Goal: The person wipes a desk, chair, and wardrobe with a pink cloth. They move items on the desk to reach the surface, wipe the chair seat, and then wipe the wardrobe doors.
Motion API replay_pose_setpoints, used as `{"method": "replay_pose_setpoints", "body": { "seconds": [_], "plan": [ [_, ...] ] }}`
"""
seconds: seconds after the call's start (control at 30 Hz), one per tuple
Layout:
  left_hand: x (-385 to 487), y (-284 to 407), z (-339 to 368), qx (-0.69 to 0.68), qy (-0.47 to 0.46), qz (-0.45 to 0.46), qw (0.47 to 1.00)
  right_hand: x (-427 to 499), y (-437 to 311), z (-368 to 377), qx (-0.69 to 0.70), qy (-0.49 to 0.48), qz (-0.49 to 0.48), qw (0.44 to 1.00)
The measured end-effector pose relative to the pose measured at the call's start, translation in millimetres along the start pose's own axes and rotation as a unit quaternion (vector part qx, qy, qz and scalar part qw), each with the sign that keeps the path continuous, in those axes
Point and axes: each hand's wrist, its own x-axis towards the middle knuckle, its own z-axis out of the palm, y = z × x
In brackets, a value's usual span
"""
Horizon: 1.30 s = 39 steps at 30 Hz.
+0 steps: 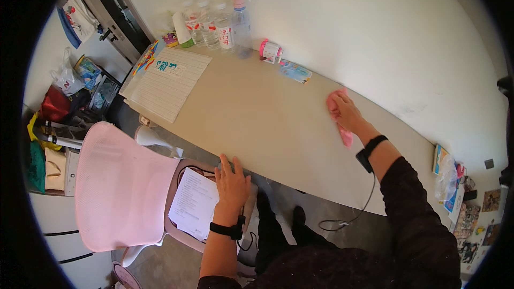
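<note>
A pink cloth (346, 135) lies bunched under my right hand (347, 113), which grips it against the long beige tabletop (257, 108) near the wall. My left hand (233, 182) has its fingers spread at the table's front edge and holds nothing. Beside it, printed papers (194, 202) rest on the seat of a pink chair (124, 192). Along the wall stand several clear plastic bottles (225, 34), a small pink-and-white container (271, 51) and a blue card (296, 72). Both wrists wear black straps with cables.
A lined sheet (172, 80) with small teal pieces covers the table's left end. Books and a plastic bag (446, 178) are at the far right end. Bags (66, 78) are piled on the left by the door. A loose cable hangs below my right wrist.
</note>
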Motion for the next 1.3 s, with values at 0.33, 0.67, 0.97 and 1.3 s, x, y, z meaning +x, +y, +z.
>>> {"method": "replay_pose_setpoints", "body": {
  "seconds": [0.33,0.67,0.97,1.3],
  "plan": [
    [-3,1,2,-0.015,0.021,0.008,1.000,-80,62,-30,-0.032,0.021,0.182,0.983],
    [0,1,1,0.004,-0.002,0.007,1.000,3,-6,-9,-0.018,0.011,0.117,0.993],
    [-2,-1,6,0.004,0.022,0.018,1.000,105,-106,28,-0.099,-0.049,0.082,0.990],
    [-2,0,1,-0.022,0.028,0.022,0.999,127,-115,42,-0.065,-0.006,0.062,0.996]
  ]
}}
